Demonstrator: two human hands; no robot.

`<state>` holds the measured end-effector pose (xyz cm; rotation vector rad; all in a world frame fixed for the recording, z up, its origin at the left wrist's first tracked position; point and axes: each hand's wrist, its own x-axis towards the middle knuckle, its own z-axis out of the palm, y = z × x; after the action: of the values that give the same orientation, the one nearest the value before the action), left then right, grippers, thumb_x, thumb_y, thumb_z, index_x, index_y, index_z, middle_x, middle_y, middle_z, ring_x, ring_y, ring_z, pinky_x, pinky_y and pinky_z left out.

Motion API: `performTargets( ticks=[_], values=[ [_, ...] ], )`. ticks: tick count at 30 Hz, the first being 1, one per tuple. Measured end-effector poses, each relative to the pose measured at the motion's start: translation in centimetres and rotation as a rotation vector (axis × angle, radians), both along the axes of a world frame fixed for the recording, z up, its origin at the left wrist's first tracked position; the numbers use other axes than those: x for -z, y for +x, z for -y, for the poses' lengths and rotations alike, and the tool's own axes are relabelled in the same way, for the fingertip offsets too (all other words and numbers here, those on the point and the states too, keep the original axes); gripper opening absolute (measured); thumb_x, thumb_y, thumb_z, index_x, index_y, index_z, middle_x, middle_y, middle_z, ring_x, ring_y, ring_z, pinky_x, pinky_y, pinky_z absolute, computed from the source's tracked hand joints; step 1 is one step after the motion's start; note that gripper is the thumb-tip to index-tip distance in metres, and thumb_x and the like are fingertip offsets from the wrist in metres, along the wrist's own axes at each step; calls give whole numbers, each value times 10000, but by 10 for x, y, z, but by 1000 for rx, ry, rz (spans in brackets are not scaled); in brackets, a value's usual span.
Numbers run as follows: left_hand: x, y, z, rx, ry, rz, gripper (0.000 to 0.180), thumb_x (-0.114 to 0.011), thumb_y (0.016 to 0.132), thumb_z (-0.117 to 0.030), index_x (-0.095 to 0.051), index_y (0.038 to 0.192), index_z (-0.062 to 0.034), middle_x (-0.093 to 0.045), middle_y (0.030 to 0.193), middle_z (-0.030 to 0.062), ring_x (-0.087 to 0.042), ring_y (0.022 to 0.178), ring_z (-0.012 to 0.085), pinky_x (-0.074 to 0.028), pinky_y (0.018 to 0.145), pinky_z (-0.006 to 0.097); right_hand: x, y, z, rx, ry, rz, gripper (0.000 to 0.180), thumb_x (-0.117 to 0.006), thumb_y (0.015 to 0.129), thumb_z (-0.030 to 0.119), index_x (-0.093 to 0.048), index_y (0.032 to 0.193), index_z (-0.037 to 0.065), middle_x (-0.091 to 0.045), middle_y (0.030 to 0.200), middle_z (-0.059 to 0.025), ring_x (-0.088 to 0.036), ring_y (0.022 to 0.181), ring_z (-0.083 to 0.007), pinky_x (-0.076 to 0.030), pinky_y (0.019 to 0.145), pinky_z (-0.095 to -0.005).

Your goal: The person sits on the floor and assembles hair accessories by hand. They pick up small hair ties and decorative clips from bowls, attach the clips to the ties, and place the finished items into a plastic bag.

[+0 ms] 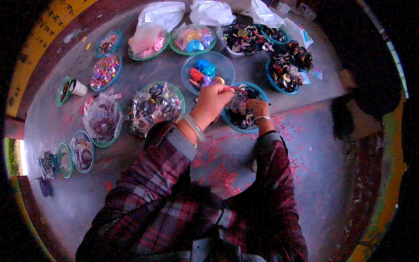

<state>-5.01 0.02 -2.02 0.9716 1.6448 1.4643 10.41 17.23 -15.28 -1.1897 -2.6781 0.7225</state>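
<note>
My left hand (212, 104), a pale bangle on its wrist, is closed in a pinch beside the near blue-rimmed basin (225, 118). A thin reddish-pink strip (232, 88) shows at its fingertips. Across from it, over the same basin, my right hand (259, 110) has its fingers curled together; what they hold is too small to tell. Dark hair ties (241, 118) and clear wrapping lie in that basin, partly below my hands. Just beyond my left hand stands a clear basin (188, 72) with blue, red and purple bundles.
Several baskets surround me: a green one (182, 102) of wrapped accessories, one of colourful small pieces (106, 70), and a blue basin (269, 78) of dark hair ties. White plastic bags (211, 12) lie at the back. Red scraps (222, 177) litter the grey floor (314, 166).
</note>
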Motion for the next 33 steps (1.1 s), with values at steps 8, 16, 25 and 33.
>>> performTargets(
  ticks=[8,16,25,33],
  values=[
    [-4,1,1,-53,95,-9,208,-566,770,-163,-626,803,33,-587,644,49,-524,610,85,-396,541,251,-84,26,11,441,-817,-679,233,-625,763,119,-619,976,25,-640,919,-57,-601,806,-138,-463,685,-253],
    [10,4,-4,-52,132,-11,222,-565,764,-184,-626,801,27,-582,620,52,-520,578,105,-393,525,264,-102,46,7,477,-1021,-970,260,-587,795,147,-588,1031,37,-618,974,-41,-584,848,-158,-458,692,-288],
    [7,9,-5,-31,100,101,217,-554,775,-178,-624,789,27,-578,617,27,-514,575,83,-393,521,251,-86,41,6,158,-1245,-1394,129,-486,849,131,-545,843,17,-600,894,-88,-584,740,-207,-482,672,-306],
    [-14,7,10,137,131,564,177,-516,806,-102,-615,863,34,-612,820,51,-571,733,118,-452,646,237,-146,27,64,582,-1391,-1309,164,-410,884,151,-514,923,30,-583,902,-128,-582,832,-282,-497,706,-391]
  ],
)
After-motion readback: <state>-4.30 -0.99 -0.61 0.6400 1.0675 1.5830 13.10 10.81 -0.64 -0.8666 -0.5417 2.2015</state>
